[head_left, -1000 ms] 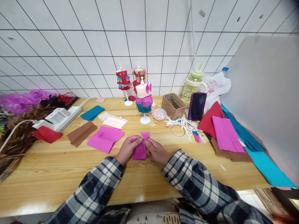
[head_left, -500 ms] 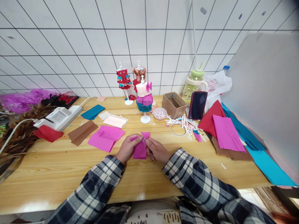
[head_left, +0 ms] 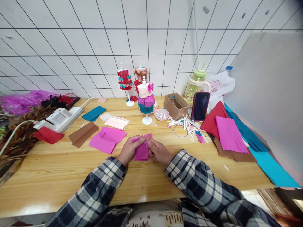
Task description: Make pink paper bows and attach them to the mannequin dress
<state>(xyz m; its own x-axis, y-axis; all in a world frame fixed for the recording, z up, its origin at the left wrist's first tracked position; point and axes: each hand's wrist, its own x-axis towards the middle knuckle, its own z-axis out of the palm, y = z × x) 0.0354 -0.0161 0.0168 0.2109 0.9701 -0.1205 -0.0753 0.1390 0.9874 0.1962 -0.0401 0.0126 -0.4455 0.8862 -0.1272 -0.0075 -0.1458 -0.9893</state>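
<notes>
Close to the table's front, my left hand [head_left: 130,149] is closed on a piece of magenta crepe paper [head_left: 141,153]. My right hand [head_left: 159,151] pinches the same paper's right edge near its top, fingertips almost meeting the left thumb. The paper's lower part hangs between both hands; its top is crumpled and partly hidden by the fingers. A flat magenta sheet [head_left: 107,140] lies left of my left hand. Beyond the hands stands a small dress form [head_left: 146,97] with a pale pink top, a magenta and teal skirt and a magenta bow.
Two more dressed forms, one in a red dress [head_left: 125,79], stand behind. A pink bowl [head_left: 162,114], cardboard box [head_left: 176,106], phone [head_left: 200,106] and white paper sticks [head_left: 189,127] lie right of centre. Folded coloured paper [head_left: 232,134] fills the right side; a power strip [head_left: 60,119] sits left.
The top of the magenta paper between my fingertips has changed shape: it stood up as a small flap and is now folded or bunched. Both hands stay nearly in place.
</notes>
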